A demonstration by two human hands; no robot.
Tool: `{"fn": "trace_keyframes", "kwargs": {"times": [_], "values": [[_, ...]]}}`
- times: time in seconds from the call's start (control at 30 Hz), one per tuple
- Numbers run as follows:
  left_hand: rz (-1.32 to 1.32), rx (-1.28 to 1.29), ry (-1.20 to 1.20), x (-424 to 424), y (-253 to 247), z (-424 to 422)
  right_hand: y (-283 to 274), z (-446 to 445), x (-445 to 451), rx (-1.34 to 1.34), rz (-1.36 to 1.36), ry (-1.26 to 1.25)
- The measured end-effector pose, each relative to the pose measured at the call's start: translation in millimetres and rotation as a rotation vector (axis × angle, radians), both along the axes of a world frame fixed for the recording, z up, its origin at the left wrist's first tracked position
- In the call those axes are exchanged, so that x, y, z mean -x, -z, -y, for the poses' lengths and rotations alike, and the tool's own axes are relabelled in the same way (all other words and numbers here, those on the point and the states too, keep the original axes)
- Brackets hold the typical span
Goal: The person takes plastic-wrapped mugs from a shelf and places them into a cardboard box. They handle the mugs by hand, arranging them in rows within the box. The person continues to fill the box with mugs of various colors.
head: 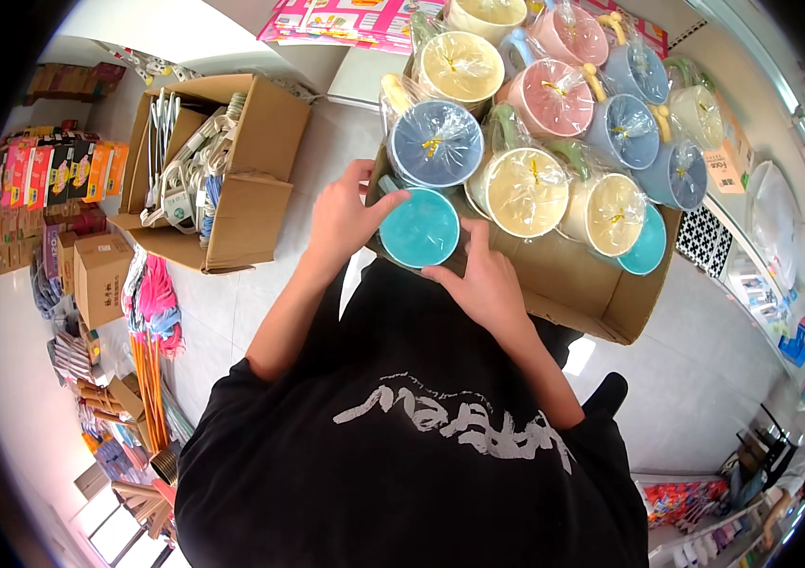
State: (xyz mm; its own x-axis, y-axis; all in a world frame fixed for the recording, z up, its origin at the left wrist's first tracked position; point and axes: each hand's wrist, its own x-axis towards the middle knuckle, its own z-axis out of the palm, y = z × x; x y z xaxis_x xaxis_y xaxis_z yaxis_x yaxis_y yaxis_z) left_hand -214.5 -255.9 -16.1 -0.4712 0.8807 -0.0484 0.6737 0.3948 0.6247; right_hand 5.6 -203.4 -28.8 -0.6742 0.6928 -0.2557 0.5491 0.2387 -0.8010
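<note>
Both hands are at a turquoise cup in the near left corner of a cardboard box. My left hand has its thumb on the cup's upper left rim, its fingers at the box's side. My right hand touches the cup's right side with finger and thumb. Behind it stands a blue cup in clear wrap with a gold tie. Wrapped cream cups and pink cups fill the box further back. Another turquoise cup leans at the right, partly under a cream one.
An open cardboard box with corded goods and metal rods stands on the floor at the left. Mops and a closed carton lie beyond it. Shelving runs along the right; a person is at the lower right.
</note>
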Motion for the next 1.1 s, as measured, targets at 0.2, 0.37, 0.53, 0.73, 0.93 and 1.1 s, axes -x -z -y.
{"fn": "trace_keyframes", "kwargs": {"times": [0.2, 0.37, 0.53, 0.73, 0.93, 1.1], "values": [[0.060, 0.067, -0.002, -2, -5, 3, -9, -1, -2, -0.066, -0.003, -0.006], [0.163, 0.076, 0.060, 3, 5, 3, -36, -8, -25, -0.091, 0.023, -0.118], [0.387, 0.070, 0.049, 4, 1, 2, -112, -44, -122, 0.029, -0.431, -0.136], [0.539, 0.001, 0.158, 8, 3, -15, -29, -115, -212, -0.312, -0.357, 0.977], [0.556, -0.025, 0.170, 7, 8, -16, 28, -108, -215, -0.016, -0.129, 0.743], [0.524, -0.020, 0.128, 9, 14, -10, 6, -105, -203, -0.029, -0.101, 0.697]]}}
